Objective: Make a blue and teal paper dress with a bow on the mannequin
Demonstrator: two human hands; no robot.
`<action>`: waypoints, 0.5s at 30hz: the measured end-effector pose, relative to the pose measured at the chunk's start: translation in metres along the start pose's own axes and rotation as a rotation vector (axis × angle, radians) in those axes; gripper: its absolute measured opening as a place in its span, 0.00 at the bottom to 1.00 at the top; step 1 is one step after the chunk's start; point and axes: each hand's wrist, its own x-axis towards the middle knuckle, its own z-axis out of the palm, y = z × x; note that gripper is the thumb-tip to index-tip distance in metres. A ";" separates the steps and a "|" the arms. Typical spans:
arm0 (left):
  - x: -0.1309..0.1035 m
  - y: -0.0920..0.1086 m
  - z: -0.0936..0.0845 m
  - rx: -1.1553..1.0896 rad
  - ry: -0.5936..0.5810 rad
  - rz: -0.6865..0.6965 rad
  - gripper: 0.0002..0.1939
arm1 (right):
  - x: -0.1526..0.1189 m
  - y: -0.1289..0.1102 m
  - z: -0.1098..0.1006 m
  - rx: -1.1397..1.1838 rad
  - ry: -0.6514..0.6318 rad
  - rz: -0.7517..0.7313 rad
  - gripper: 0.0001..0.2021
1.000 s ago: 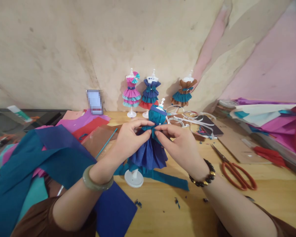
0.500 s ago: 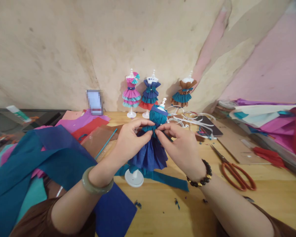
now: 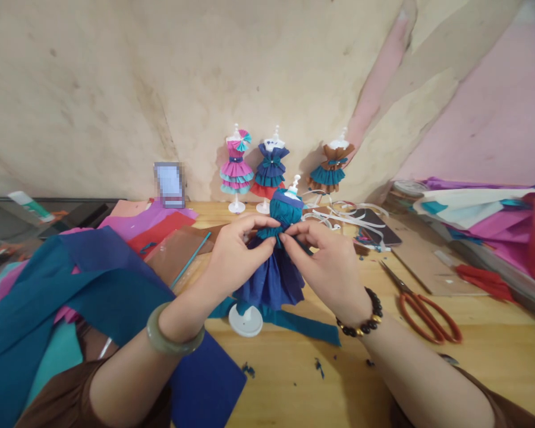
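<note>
A miniature dress form wears a teal and dark blue crepe-paper dress (image 3: 274,279), its white round base (image 3: 246,321) tilted just off or on the table; I cannot tell which. My left hand (image 3: 245,244) pinches the waist of the dress between thumb and forefinger from the left. From the right, my right hand (image 3: 318,252) pinches the same waist, its fingertips nearly meeting the left ones. Whatever lies between the fingertips is mostly hidden. Behind the dress, a teal paper strip (image 3: 303,327) lies on the wood.
Orange-handled scissors (image 3: 421,309) lie on the right. Several dressed miniature forms, one in a pink dress (image 3: 236,163), stand by the wall. Coloured paper sheets (image 3: 93,297) heap up on the left, near a phone (image 3: 169,184). White ribbon strips (image 3: 361,217) curl behind my right hand.
The base of the dress form has shifted slightly right. Both hands keep their pinch at the waist, almost unmoved.
</note>
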 end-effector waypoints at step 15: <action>0.001 0.004 0.003 -0.137 0.053 -0.030 0.10 | 0.001 -0.004 -0.003 -0.017 -0.039 -0.011 0.03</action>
